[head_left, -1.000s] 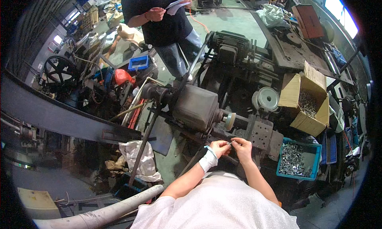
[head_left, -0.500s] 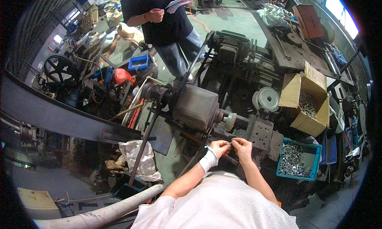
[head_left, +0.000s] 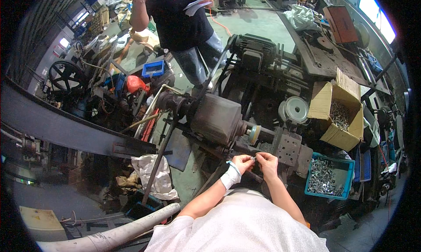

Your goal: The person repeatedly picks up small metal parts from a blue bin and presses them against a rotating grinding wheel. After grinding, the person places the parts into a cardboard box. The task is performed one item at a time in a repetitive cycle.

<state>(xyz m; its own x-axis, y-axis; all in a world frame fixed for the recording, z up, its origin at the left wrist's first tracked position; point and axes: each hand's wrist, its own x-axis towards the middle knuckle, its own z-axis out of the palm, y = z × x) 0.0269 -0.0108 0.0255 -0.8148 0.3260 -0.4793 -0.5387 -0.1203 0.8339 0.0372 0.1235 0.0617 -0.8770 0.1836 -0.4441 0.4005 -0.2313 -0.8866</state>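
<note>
Both of my hands meet in front of a lathe-like machine point(head_left: 217, 116), fingers pinched together. Between the fingertips is a small metal part point(head_left: 253, 158), too small to make out fully. My left hand point(head_left: 242, 162), with a white wrap at the wrist, grips it from the left. My right hand point(head_left: 268, 163) pinches at it from the right. Just beyond the hands is the machine's round wheel with a pale rim point(head_left: 254, 134). A metal block with holes point(head_left: 287, 149) sits right of my right hand.
A teal crate point(head_left: 351, 177) of shiny metal parts stands at the right. Behind it, an open cardboard box point(head_left: 322, 98) holds more parts. Across the machine stands a person in a black shirt point(head_left: 177, 22), holding paper. A thick pale pipe point(head_left: 118, 234) runs at lower left.
The person opposite has raised one arm toward the upper edge, away from the paper, and shifted slightly. My hands have stayed almost in place, still pinching the small metal part.
</note>
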